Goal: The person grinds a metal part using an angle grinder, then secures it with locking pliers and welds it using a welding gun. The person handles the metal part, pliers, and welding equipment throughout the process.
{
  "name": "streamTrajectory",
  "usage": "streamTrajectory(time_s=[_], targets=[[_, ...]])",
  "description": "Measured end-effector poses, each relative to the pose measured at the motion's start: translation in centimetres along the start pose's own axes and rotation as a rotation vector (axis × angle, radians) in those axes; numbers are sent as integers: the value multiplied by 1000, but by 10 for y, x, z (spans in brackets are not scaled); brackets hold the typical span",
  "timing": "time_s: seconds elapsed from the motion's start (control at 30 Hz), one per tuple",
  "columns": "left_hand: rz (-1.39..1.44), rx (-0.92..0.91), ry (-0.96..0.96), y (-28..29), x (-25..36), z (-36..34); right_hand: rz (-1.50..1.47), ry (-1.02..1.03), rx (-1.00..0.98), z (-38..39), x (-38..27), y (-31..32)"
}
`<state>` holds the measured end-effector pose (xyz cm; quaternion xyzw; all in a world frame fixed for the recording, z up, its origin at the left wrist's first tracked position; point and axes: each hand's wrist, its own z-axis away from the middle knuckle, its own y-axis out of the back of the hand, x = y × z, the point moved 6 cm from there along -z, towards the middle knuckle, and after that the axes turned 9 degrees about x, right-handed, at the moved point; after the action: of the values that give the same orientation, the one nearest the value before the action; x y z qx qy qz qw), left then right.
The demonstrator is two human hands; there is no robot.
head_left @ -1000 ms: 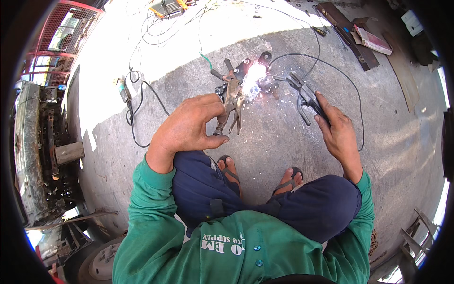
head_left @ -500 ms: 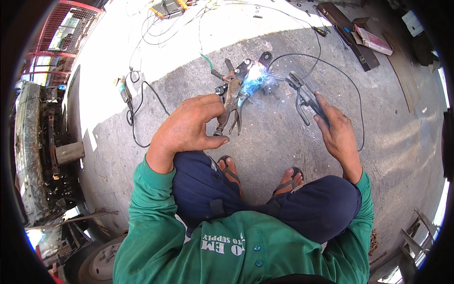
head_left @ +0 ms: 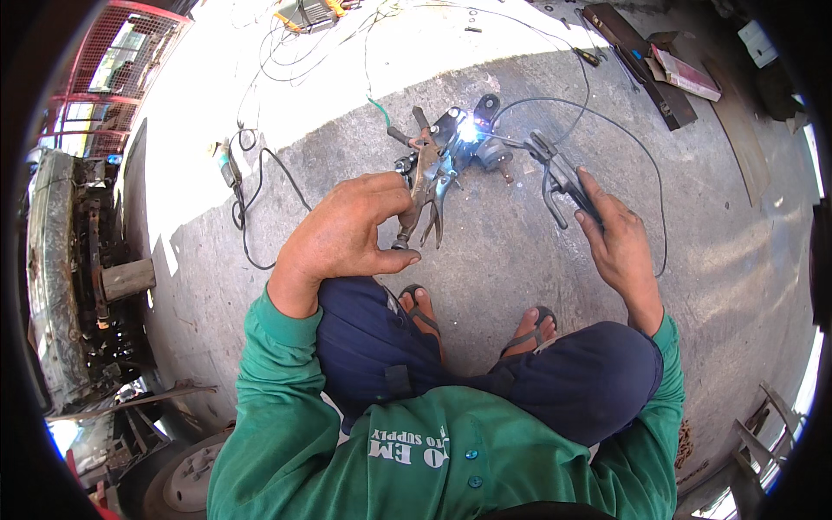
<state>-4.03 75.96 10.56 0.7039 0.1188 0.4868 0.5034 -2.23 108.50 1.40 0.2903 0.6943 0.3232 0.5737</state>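
My left hand (head_left: 347,221) is closed around the locking pliers (head_left: 425,173), its thumb stretched beside their adjusting screw. The jaws of the pliers meet a dark metal workpiece (head_left: 488,106) with holed lugs, low over the concrete. In my right hand (head_left: 620,234) is a welding electrode holder (head_left: 562,178), its black cable looping away. The thin rod (head_left: 503,139) in it points left to the workpiece, where a small white-blue arc (head_left: 471,130) glows. A clamp-like tool (head_left: 412,134) with dark grips sits behind the pliers, next to a green cable end (head_left: 379,110).
On the left lies an angle grinder (head_left: 229,171) with its cord. Cables run back to an orange-and-black machine (head_left: 308,14). A long brown metal box (head_left: 641,69), a carton (head_left: 685,74) and a screwdriver (head_left: 587,57) lie at the back right. My sandalled feet flank the near floor.
The arc's glow and blue smoke have shrunk, baring more of the workpiece and a rounded grey part at its right. Both hands stay almost where they were.
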Motion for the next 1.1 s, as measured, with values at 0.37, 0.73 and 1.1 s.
streamTrajectory(time_s=[0.37,0.73,1.1], targets=[[6,33,-48,1,2,1,-683,-295,720,53,88,101],[33,-48,14,-1,-6,5,-484,-871,971,233,314,174],[69,-52,42,-6,-2,5,-480,-962,1160,240,346,100]])
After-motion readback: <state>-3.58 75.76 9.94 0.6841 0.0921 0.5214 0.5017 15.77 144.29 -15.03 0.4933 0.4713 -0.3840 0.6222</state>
